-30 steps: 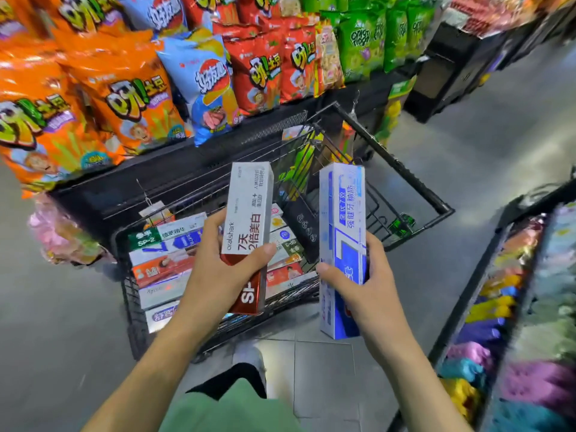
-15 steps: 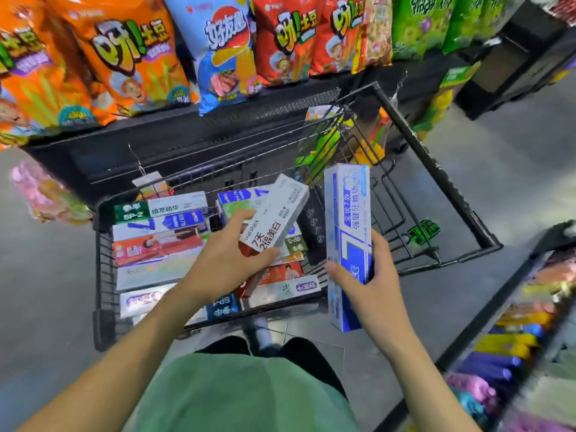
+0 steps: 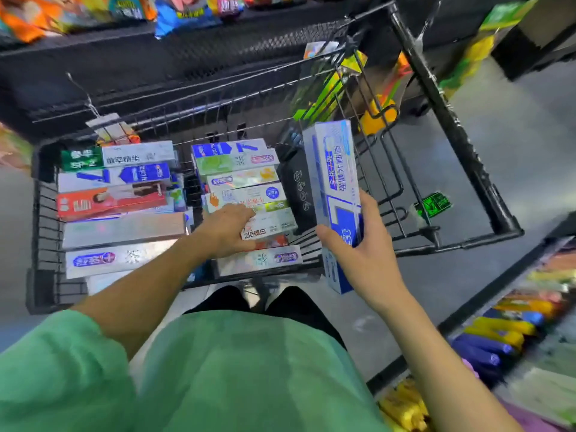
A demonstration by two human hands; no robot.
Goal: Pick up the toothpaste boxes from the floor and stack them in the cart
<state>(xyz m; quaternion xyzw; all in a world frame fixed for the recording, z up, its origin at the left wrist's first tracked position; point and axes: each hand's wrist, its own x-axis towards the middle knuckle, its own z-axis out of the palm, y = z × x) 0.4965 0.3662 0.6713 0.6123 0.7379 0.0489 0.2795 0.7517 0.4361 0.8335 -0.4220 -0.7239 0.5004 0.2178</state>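
At frame centre the left hand (image 3: 229,227) is pressing a white-and-red toothpaste box (image 3: 268,227) into the black wire cart (image 3: 448,120), while the right hand (image 3: 361,244) is gripping an upright blue-and-white toothpaste box (image 3: 335,169).

The box (image 3: 268,227) under the left hand (image 3: 229,227) reads "2倍美白". The green-ended box (image 3: 117,157) at the cart's back left says "SP-2". The rest is too blurry.

Shop aisle: snack-bag shelves (image 3: 131,14), wire cart (image 3: 452,126).

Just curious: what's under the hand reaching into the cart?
The left hand presses a white toothpaste box onto the right-hand stack in the cart. Its red end is covered.
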